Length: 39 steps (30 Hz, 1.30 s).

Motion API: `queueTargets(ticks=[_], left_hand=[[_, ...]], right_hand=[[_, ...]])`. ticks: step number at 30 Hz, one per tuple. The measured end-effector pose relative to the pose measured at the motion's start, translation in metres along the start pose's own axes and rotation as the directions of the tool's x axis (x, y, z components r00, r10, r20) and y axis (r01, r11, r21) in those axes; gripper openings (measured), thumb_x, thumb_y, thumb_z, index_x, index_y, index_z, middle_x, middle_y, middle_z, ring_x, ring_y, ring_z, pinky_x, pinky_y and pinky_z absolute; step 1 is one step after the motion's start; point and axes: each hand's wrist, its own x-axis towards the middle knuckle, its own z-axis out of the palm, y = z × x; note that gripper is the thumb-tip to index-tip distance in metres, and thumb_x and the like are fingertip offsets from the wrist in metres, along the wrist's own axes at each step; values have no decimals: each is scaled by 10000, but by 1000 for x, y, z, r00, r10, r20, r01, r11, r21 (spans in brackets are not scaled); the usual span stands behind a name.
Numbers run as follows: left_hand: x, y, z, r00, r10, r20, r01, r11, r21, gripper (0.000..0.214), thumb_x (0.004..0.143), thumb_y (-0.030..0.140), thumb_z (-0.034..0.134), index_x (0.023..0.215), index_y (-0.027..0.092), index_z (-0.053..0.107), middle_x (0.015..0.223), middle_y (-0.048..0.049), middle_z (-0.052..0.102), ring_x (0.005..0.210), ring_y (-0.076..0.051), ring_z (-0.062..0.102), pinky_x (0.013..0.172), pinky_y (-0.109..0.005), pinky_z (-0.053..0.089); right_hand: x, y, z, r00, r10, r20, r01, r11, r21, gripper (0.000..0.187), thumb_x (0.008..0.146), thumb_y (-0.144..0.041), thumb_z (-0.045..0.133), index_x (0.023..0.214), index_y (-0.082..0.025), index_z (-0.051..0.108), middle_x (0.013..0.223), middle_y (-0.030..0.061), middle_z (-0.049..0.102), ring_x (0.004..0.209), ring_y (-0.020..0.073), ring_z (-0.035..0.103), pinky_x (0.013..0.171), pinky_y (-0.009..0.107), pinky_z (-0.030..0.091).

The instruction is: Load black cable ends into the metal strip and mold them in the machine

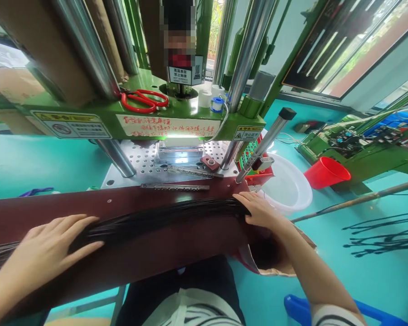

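A long bundle of black cables (166, 216) lies across the dark red-brown bench top. At its left part, my left hand (52, 246) wraps over it, thumb on the near side and fingers on the far side. My right hand (260, 212) grips the right end of the bundle, close to the bench's right edge, with the fingertips curled over the far side. The cable ends beneath my right hand are hidden. Just beyond the bundle are two slotted metal bars (175, 187), one of them lying partly on the perforated machine plate (143, 158).
A green press (136, 129) with steel columns rises behind the bench, red-handled scissors (146, 100) on its ledge. To the right are a white tub (289, 181), a red bucket (328, 172) and a lined container (275, 260). More black cables (384, 240) hang at far right.
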Motion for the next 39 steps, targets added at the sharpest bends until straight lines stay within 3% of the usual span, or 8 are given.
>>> queueTargets(ticks=[9,14,18,21,26,28,33,39], left_hand=[[100,173,12,918,380,115,-365,921,-136,398,841,452,401,1094,173,532,1079,-102,573,990,-246,521,811,-361,397],[137,195,9,841,473,264,-372,858,-354,213,800,386,501,844,182,539,813,-15,584,715,-164,537,625,-265,391],[132,200,-8,854,509,110,-492,857,-153,106,815,252,487,798,158,532,860,-58,589,831,-209,525,679,-301,394],[114,201,-20,862,498,-93,-498,867,17,181,863,218,381,793,142,529,850,-94,582,825,-225,532,694,-332,402],[82,192,-29,882,404,-243,-428,902,-52,238,888,310,323,883,175,518,763,-63,619,657,-187,585,539,-272,386],[70,193,-28,890,407,-207,-437,890,-129,235,884,326,331,955,195,512,781,-57,642,655,-185,603,517,-261,375],[29,206,-14,866,484,123,-419,838,-350,268,879,297,301,909,201,550,721,-65,655,601,-193,600,509,-274,354],[-3,219,-4,726,504,469,4,678,-735,169,758,312,498,864,208,579,742,-54,630,705,-205,582,607,-284,398]], right_hand=[[-23,-29,14,970,133,-203,-157,982,-104,585,726,-16,393,1289,-174,415,1346,116,384,1266,264,291,1032,476,248],[-35,-67,22,935,113,-335,-77,990,119,481,764,-45,421,1225,-172,473,1304,112,418,1230,238,333,1020,444,317],[-30,-95,30,912,92,-399,65,929,363,422,767,-51,434,1157,-190,518,1251,110,464,1169,222,403,972,438,378],[-16,-115,31,916,102,-389,195,734,651,377,774,-95,455,1120,-213,549,1165,92,532,1080,193,492,926,386,426],[22,-134,18,937,251,-243,293,-183,939,464,759,-290,563,1207,-267,447,1085,64,603,992,205,579,887,426,448],[31,-128,7,894,392,-216,375,-394,839,502,740,-375,567,1208,-254,433,1163,79,568,1059,233,546,931,463,406],[23,-97,-14,783,616,-89,462,-479,747,274,827,-356,444,1039,-225,557,939,35,653,877,177,617,899,402,434],[3,-105,-6,967,148,-206,248,-370,895,341,845,-404,453,957,-147,645,864,93,687,868,236,631,876,445,423]])
